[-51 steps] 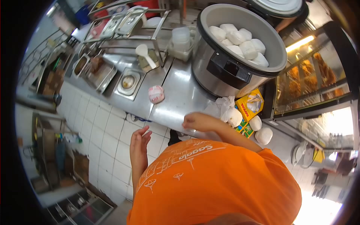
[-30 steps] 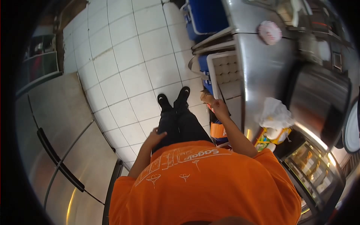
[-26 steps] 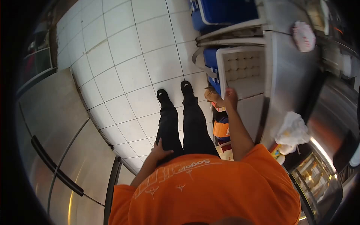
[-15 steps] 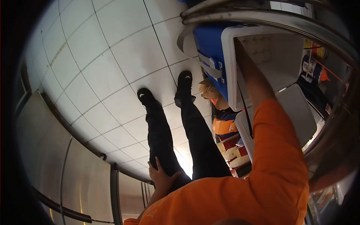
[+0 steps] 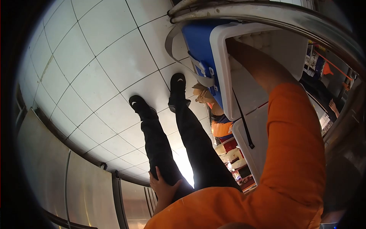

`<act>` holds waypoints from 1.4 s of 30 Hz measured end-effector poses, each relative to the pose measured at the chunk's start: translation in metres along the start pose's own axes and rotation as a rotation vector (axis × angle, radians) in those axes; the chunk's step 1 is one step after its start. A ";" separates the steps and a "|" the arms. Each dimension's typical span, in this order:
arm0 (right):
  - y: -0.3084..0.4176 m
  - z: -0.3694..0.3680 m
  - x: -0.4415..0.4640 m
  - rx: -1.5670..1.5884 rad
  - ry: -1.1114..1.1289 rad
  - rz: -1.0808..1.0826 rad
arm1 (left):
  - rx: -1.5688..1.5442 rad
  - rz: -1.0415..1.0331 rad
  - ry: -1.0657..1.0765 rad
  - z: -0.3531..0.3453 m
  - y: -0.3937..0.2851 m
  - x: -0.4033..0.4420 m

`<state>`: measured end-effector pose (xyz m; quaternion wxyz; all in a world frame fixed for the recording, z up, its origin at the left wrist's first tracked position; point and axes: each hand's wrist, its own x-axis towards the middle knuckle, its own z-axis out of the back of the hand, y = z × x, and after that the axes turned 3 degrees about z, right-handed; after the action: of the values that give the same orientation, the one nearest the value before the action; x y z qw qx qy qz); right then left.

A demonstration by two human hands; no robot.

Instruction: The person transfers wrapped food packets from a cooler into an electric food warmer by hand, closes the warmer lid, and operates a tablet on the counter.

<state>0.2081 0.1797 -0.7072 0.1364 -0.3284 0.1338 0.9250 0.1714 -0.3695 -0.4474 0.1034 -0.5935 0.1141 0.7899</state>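
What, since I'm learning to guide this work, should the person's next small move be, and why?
Probably feel gently inside the blue cooler with the right hand: the right arm reaches in past the white rim, which hides that hand and any grip, while the left hand rests on the left leg.

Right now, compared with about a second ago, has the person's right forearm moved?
Yes, inward: against the blue cooler, the right forearm, earlier beside its rim, now reaches inside, right hand hidden.
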 end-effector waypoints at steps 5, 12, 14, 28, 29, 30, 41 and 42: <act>-0.004 0.005 -0.003 0.008 0.025 -0.041 | -0.011 0.026 0.017 0.001 -0.003 0.000; 0.023 0.021 -0.022 -0.029 0.037 -0.294 | -0.025 0.004 0.005 0.000 -0.001 0.004; 0.019 0.046 -0.043 -0.330 0.425 -0.243 | -0.017 0.002 -0.004 0.000 0.000 0.006; -0.024 -0.014 -0.008 0.241 0.354 0.014 | 0.038 -0.047 -0.094 -0.009 0.003 0.011; -0.025 -0.015 -0.010 0.251 0.355 0.034 | 0.033 -0.043 -0.089 -0.009 0.003 0.010; -0.023 -0.014 -0.014 0.239 0.351 0.066 | 0.023 -0.040 -0.087 -0.009 0.002 0.010; -0.018 -0.026 -0.022 0.262 0.265 0.252 | 0.019 -0.046 -0.100 -0.014 0.002 0.011; -0.019 -0.030 -0.022 0.288 0.252 0.251 | 0.014 -0.044 -0.100 -0.014 0.001 0.011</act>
<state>0.2482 0.1840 -0.7184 0.0480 -0.3993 0.3201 0.8578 0.1805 -0.3743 -0.4614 0.1304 -0.5551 0.1010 0.8152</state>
